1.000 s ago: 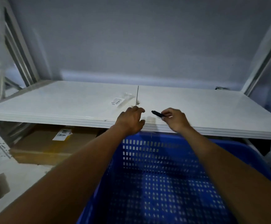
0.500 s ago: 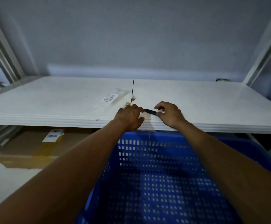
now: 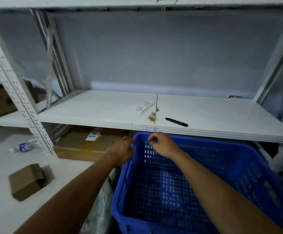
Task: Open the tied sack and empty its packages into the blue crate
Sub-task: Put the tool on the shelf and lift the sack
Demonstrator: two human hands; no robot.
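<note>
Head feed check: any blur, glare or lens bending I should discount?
Head view: dim, bluish light, no hard glare; left edge motion-smeared: water bottle and small cardboard box look soft; the black marker and far wall of the blue crate are crisp; wide-angle bending tilts the shelf uprights.

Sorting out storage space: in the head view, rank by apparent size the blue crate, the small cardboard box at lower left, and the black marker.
1. blue crate, largest.
2. small cardboard box.
3. black marker, smallest, though farther from the camera.
</note>
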